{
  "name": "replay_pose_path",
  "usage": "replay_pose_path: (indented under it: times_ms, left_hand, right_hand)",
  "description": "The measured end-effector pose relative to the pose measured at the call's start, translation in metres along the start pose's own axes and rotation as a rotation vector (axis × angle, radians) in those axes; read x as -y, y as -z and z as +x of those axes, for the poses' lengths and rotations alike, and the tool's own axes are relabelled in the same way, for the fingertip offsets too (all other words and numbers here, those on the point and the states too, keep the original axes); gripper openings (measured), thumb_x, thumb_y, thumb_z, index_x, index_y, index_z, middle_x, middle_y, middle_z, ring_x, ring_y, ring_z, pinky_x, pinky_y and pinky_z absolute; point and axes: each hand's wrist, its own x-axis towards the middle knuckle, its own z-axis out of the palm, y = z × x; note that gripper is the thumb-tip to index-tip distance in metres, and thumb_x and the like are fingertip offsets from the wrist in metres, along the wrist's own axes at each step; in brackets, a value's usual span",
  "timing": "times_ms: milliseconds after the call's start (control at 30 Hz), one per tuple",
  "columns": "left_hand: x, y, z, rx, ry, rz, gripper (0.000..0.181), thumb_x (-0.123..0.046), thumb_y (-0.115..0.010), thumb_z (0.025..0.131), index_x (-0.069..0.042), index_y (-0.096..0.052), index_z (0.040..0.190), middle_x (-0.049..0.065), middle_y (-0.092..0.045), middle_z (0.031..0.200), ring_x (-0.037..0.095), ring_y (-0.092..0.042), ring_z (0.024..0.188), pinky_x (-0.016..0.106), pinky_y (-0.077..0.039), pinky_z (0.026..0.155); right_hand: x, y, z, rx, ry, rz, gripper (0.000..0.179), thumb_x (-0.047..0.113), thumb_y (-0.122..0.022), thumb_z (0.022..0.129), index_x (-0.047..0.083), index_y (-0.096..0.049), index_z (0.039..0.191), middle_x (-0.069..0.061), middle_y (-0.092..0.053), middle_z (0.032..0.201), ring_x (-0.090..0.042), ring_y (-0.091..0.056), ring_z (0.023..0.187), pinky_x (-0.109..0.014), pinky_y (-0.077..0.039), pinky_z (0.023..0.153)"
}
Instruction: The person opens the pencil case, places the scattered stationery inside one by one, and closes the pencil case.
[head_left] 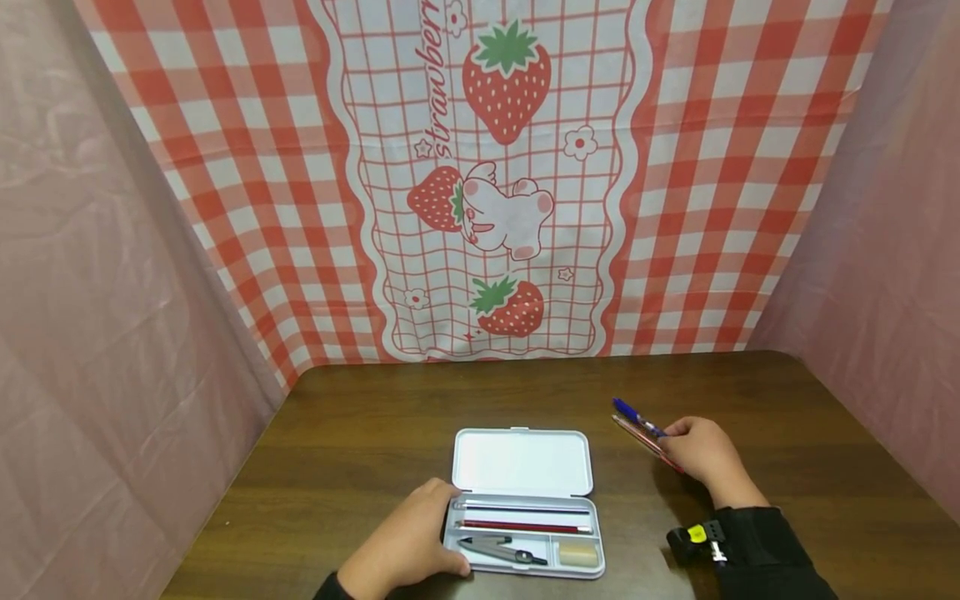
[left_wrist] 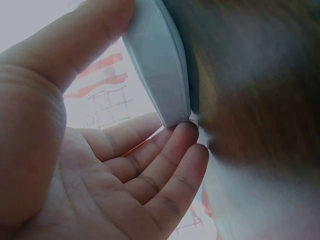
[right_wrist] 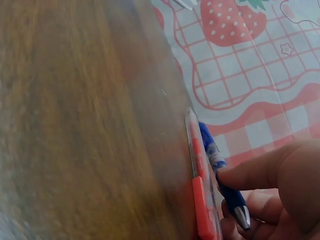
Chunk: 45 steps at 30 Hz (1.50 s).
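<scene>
A white pencil case (head_left: 522,461) lies with its lid raised in the head view. My left hand (head_left: 408,533) grips its left end, thumb at the near corner and fingers at the far side. Inside lie a dark pencil (head_left: 525,510), a red pencil (head_left: 525,527), a grey compass (head_left: 495,548) and a beige eraser (head_left: 578,554). To the right of the case, my right hand (head_left: 705,454) pinches a blue pen (right_wrist: 212,152) between thumb and fingers. A clear pen with red parts (right_wrist: 202,200) lies right alongside it, close to the fingertips.
Everything rests on a brown wooden table (head_left: 360,433). Behind its far edge hangs a red-checked cloth (head_left: 705,167) with strawberry prints. Pink curtains (head_left: 120,333) border both sides. A dark wrist device (head_left: 693,537) with a yellow mark sits at the right cuff.
</scene>
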Motion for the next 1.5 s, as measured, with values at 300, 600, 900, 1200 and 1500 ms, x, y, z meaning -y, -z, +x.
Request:
replay_pose_path:
  times_ms: [300,600,900,1200,1500]
  left_hand:
    - [0.000,0.001,0.001,0.032,0.027,-0.013,0.086,-0.051,-0.088,0.059,-0.009,-0.056,0.126,0.000,-0.058,0.117,0.014,-0.054,0.106,0.041,-0.048,0.097]
    - [-0.001,0.005,0.002,0.041,0.025,-0.022,0.086,-0.051,-0.088,0.061,-0.008,-0.055,0.127,0.001,-0.057,0.117,0.015,-0.054,0.107,0.042,-0.048,0.097]
    - [-0.003,0.005,0.000,0.026,0.011,-0.024,0.084,-0.049,-0.089,0.060,-0.008,-0.056,0.125,0.000,-0.058,0.115,0.015,-0.054,0.105,0.040,-0.048,0.095]
    - [-0.003,0.003,-0.001,-0.002,-0.022,-0.002,0.083,-0.044,-0.090,0.058,-0.008,-0.057,0.126,0.001,-0.059,0.116,0.015,-0.056,0.106,0.039,-0.048,0.096]
    - [-0.003,0.001,-0.001,0.014,-0.011,-0.019,0.080,-0.043,-0.090,0.059,-0.012,-0.058,0.125,-0.003,-0.058,0.116,0.011,-0.055,0.105,0.037,-0.049,0.095]
  right_hand:
    - [0.007,0.003,-0.004,-0.028,-0.014,0.038,0.044,0.034,-0.050,0.098,-0.004,-0.060,0.116,-0.026,-0.060,0.115,-0.036,-0.056,0.096,-0.044,-0.045,0.076]
    - [0.028,0.009,-0.012,-0.032,0.031,0.165,0.044,0.035,-0.047,0.101,-0.001,-0.058,0.124,-0.022,-0.059,0.117,-0.032,-0.052,0.099,-0.041,-0.044,0.079]
    - [0.048,0.013,-0.024,-0.029,0.102,0.147,0.044,0.036,-0.048,0.101,0.000,-0.060,0.123,-0.021,-0.061,0.117,-0.030,-0.053,0.097,-0.039,-0.044,0.076]
    - [0.068,0.014,-0.038,-0.042,0.153,0.097,0.038,0.033,-0.051,0.100,0.002,-0.063,0.118,-0.018,-0.063,0.110,-0.027,-0.054,0.088,-0.033,-0.043,0.068]
    - [0.093,0.011,-0.056,0.014,0.234,0.126,0.028,0.029,-0.056,0.098,0.005,-0.064,0.112,-0.011,-0.064,0.098,-0.023,-0.053,0.083,-0.031,-0.044,0.065]
